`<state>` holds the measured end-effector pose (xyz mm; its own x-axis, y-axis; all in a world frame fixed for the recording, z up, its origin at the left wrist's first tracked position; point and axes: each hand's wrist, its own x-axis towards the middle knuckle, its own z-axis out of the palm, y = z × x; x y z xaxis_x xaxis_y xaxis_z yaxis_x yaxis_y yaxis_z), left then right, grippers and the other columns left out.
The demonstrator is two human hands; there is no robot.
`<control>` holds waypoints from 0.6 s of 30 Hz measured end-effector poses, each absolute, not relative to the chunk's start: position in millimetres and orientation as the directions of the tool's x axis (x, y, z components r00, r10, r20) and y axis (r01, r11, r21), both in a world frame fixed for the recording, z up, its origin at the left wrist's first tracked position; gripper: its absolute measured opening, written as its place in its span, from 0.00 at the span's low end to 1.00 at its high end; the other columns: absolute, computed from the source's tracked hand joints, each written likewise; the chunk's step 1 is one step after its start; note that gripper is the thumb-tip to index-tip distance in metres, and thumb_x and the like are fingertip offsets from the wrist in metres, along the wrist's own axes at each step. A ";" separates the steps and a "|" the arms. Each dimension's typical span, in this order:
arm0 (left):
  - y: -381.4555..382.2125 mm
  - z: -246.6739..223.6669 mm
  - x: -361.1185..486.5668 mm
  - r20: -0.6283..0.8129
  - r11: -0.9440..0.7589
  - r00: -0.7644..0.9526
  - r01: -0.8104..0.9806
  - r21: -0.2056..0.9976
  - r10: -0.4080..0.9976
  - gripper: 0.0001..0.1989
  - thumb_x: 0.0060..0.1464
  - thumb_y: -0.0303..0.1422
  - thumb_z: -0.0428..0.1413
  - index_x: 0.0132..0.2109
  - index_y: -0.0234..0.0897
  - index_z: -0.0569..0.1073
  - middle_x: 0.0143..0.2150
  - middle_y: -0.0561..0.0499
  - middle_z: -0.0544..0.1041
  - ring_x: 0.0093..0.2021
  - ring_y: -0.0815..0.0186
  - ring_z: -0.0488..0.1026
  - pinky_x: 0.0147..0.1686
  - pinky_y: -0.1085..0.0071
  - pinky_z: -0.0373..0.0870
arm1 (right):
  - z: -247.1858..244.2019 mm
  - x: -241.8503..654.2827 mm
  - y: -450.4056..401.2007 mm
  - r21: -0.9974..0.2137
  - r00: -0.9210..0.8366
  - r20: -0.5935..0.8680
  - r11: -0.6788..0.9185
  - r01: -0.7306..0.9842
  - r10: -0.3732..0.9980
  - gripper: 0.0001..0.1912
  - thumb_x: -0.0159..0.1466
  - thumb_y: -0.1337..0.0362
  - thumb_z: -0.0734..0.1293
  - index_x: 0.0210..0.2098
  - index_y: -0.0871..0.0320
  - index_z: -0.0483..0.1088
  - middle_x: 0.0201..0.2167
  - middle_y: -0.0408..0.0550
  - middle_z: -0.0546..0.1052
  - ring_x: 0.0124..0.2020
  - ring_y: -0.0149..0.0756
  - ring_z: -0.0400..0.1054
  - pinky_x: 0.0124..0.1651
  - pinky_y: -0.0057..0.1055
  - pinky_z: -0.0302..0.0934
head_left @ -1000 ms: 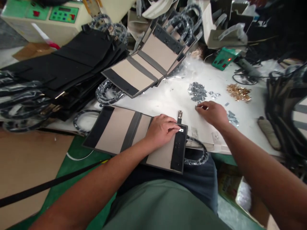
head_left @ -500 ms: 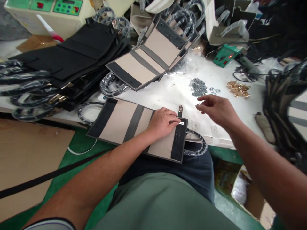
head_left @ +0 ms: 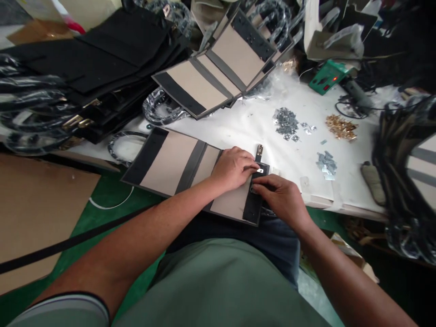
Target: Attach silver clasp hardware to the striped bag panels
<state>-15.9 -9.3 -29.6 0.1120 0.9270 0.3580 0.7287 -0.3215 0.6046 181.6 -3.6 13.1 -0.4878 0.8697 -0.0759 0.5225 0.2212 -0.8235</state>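
Observation:
My left hand [head_left: 235, 168] rests on an unfolded bag panel [head_left: 166, 165], beige with black strips. Its bunched fingertips press at a small silver metal plate [head_left: 260, 170] near the panel's far right corner. Just below, my right hand [head_left: 279, 194] pinches a small square metal washer plate [head_left: 254, 189] against the black end strip [head_left: 252, 206]; the fingers partly cover it. A strap with a gold-coloured metal clasp [head_left: 260, 150] sticks out past the panel's far edge. A plastic-wrapped handle [head_left: 124, 147] lies at the panel's left end.
Beyond my right hand lie piles of square metal plates [head_left: 285, 121], gold-coloured fittings [head_left: 340, 126] and flat silver pieces [head_left: 326, 163]. More bag panels [head_left: 218, 68] and stacked black bag pieces [head_left: 112, 59] stand behind. A green device [head_left: 327, 77] with a red light sits at the back right.
My right hand has come left and down from above the table onto the panel's black strip, carrying the small metal plate. My left hand stays at the silver plate.

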 end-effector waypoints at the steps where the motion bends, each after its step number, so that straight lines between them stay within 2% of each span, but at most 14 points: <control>1: -9.3 -29.7 -16.0 0.357 -0.323 0.115 0.728 0.605 0.927 0.05 0.63 0.35 0.63 0.42 0.48 0.84 0.48 0.53 0.84 0.50 0.58 0.75 0.51 0.57 0.66 | 13.9 181.3 -2.8 -0.808 -0.513 -0.064 0.257 0.530 0.856 0.07 0.64 0.62 0.71 0.38 0.52 0.83 0.37 0.44 0.83 0.40 0.40 0.77 0.49 0.37 0.68; 12: -9.2 -32.5 -16.1 0.366 -0.330 0.115 0.726 0.603 0.923 0.04 0.63 0.36 0.63 0.43 0.48 0.84 0.48 0.53 0.84 0.49 0.59 0.74 0.51 0.58 0.65 | 14.3 179.2 1.0 -0.702 -0.603 -0.054 0.399 0.590 0.796 0.08 0.64 0.66 0.70 0.38 0.53 0.82 0.37 0.45 0.82 0.40 0.39 0.76 0.48 0.34 0.67; 15: -8.9 -32.7 -16.2 0.365 -0.329 0.117 0.729 0.600 0.924 0.05 0.63 0.36 0.63 0.43 0.48 0.84 0.48 0.53 0.84 0.49 0.59 0.74 0.51 0.58 0.65 | 15.1 179.1 -2.1 -0.611 -0.619 -0.048 0.468 0.639 0.784 0.08 0.66 0.66 0.69 0.40 0.51 0.82 0.38 0.44 0.81 0.40 0.39 0.76 0.45 0.34 0.67; 18: -8.7 -32.5 -16.4 0.369 -0.334 0.120 0.731 0.595 0.922 0.04 0.63 0.36 0.63 0.42 0.48 0.84 0.48 0.54 0.84 0.49 0.59 0.74 0.51 0.58 0.65 | 15.4 180.8 -9.2 -0.457 -0.602 -0.011 0.532 0.713 0.798 0.07 0.68 0.63 0.70 0.42 0.49 0.81 0.40 0.44 0.80 0.38 0.39 0.76 0.38 0.33 0.64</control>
<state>-16.4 -8.7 -32.5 0.1200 0.9215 0.3694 0.7313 -0.3337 0.5949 180.8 -9.2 15.4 -0.6021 0.7984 -0.0113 0.7134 0.5315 -0.4567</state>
